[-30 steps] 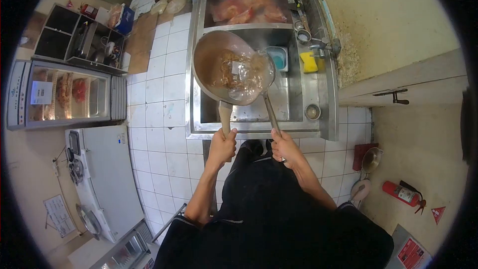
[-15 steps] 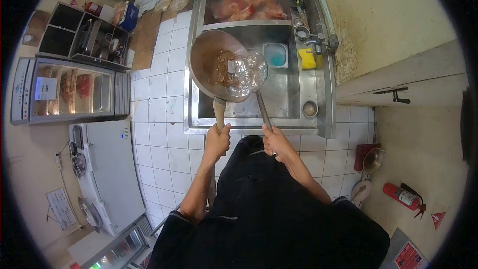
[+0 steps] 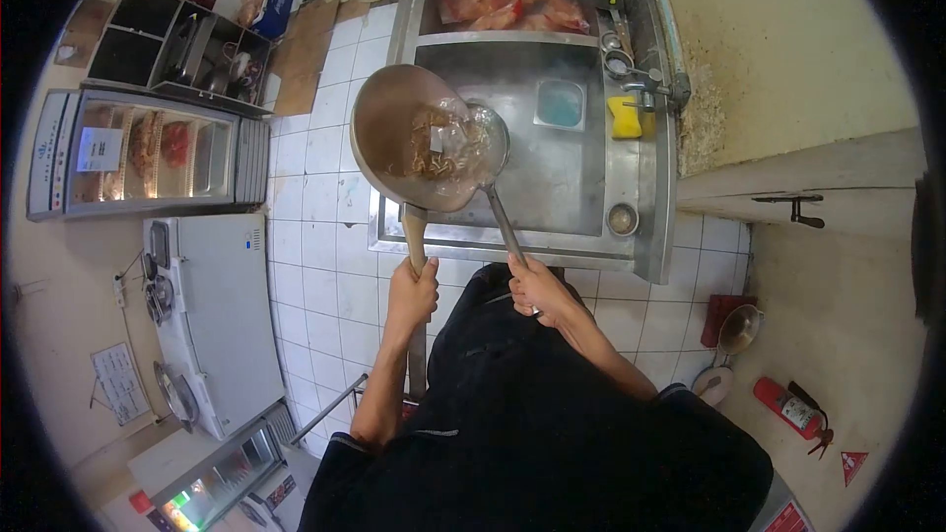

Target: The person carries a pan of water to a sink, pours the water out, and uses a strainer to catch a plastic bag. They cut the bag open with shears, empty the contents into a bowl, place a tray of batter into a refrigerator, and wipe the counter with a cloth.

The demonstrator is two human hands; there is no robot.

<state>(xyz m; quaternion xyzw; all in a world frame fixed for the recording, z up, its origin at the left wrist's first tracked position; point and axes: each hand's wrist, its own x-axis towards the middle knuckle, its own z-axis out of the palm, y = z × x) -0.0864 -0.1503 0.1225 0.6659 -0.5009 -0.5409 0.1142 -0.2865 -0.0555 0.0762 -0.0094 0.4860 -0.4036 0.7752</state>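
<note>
A deep pan (image 3: 382,128) hangs over the near left edge of the steel sink, its light handle in the closed fingers of my left hand (image 3: 412,294). Brown strips of food (image 3: 431,153) lie in it, beside something clear and shiny. My right hand (image 3: 537,288) is wrapped round the long metal handle of a strainer (image 3: 504,224). The strainer's round head overlaps the pan's right side in this view, so part of it blends with the shiny contents.
The sink (image 3: 552,187) holds a square tub of bluish liquid (image 3: 560,104). Reddish bagged food (image 3: 517,2) fills the far basin. Along the right ledge are a yellow sponge (image 3: 624,117), a faucet (image 3: 645,89) and a small cup (image 3: 621,219). A white freezer (image 3: 217,315) stands left.
The pan and strainer have moved together to the left, partly past the sink's left edge. My two hands have shifted slightly left with them, and the whole view has shifted a little.
</note>
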